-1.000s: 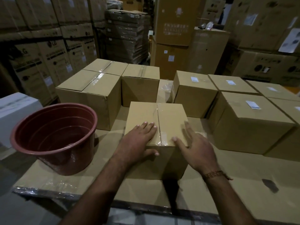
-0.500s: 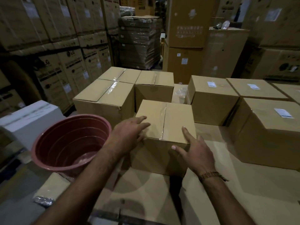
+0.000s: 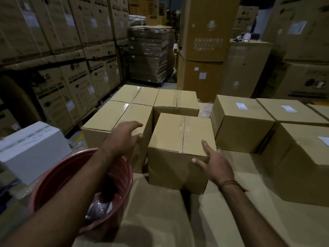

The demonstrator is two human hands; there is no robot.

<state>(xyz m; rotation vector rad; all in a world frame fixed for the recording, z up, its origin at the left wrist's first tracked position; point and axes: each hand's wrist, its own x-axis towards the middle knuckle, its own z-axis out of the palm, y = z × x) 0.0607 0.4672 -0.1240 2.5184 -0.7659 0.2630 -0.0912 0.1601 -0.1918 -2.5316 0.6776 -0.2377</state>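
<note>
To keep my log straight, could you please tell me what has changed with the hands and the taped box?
The taped box slid away from the person, up close to the rear box and the left box. The left hand let go of its top and now hangs beside it; the right hand shifted to its near right corner. The red tub stayed put.

Cardboard-covered surface (image 3: 160, 220). A taped box (image 3: 178, 157) is set at centre, flanked by left boxes (image 3: 142, 94) and right boxes (image 3: 240, 122); a red tub (image 3: 122, 173) is placed near-left.
</note>
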